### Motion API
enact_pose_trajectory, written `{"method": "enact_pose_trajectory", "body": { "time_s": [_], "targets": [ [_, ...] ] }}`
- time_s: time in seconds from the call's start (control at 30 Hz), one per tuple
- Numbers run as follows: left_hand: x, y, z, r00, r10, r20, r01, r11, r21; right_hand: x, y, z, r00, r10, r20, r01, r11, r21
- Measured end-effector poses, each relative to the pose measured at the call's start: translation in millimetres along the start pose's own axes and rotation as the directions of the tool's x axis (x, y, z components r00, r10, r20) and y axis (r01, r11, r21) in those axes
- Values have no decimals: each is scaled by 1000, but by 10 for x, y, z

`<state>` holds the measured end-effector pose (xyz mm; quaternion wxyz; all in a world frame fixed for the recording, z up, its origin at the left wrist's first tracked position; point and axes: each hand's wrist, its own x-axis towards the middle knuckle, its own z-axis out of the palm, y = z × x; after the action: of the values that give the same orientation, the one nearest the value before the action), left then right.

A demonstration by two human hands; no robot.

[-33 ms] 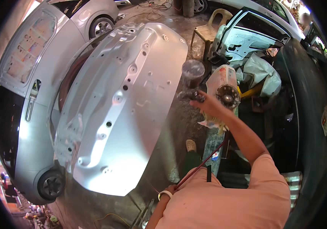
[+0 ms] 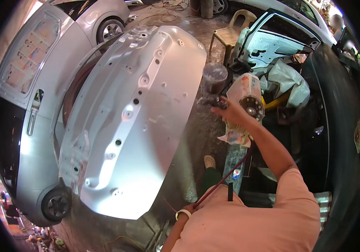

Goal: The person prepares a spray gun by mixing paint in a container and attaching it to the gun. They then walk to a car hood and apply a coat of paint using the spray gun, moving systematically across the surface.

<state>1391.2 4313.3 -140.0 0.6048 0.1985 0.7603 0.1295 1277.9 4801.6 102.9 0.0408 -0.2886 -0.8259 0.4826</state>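
- Nothing had moved much since the earlier picture: the right hand [image 2: 229, 113] was still stretched out, and the spray gun [image 2: 213, 84] was in the same place.
- That right hand was closed around the grip of the spray gun, which had a round cup on top and pointed toward the edge of the big silver car panel [image 2: 133, 122].
- Lower down, the left hand [image 2: 189, 208] was curled around a thin red hose [image 2: 226, 178] near the person's waist. How tightly it held could not be seen.
- A gadget wrapped in paper [image 2: 245, 101] stood just beside the right hand. The hand could have bumped it if the arm swung that way.
- The red hose ran close to the person's foot in a pale shoe [image 2: 209, 161]. A step could have caught the hose and jerked the spray gun off its line.
- The silver car panel lay tilted over something dark and round. A hard push might have made it slide.
- A silver car [image 2: 24, 109] stood right next to the panel, so stray spray could have landed on it.
- A plastic chair [image 2: 230, 33] stood farther off, out of the way.
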Motion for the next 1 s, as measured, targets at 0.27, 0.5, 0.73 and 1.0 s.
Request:
{"method": "enact_pose_trajectory", "body": {
  "time_s": [0.27, 0.5, 0.73, 1.0],
  "targets": [
    [881, 1407, -583, 984, 168, 57, -161, 981, -109, 2492, 800, -1317, 975, -55, -217, 25, 990, -139],
    [895, 1970, -998, 978, 174, 118, -158, 978, -135, 3618, 722, -1752, 940, -179, -291, 169, 984, -60],
    [935, 2448, -1275, 937, 306, 171, -270, 941, -206, 4155, 51, -1675, 929, -293, -225, 276, 956, -103],
    [906, 2084, -1016, 916, 349, 197, -274, 904, -329, 4211, -415, -1185, 953, -271, -132, 266, 962, -56]
  ]
}}
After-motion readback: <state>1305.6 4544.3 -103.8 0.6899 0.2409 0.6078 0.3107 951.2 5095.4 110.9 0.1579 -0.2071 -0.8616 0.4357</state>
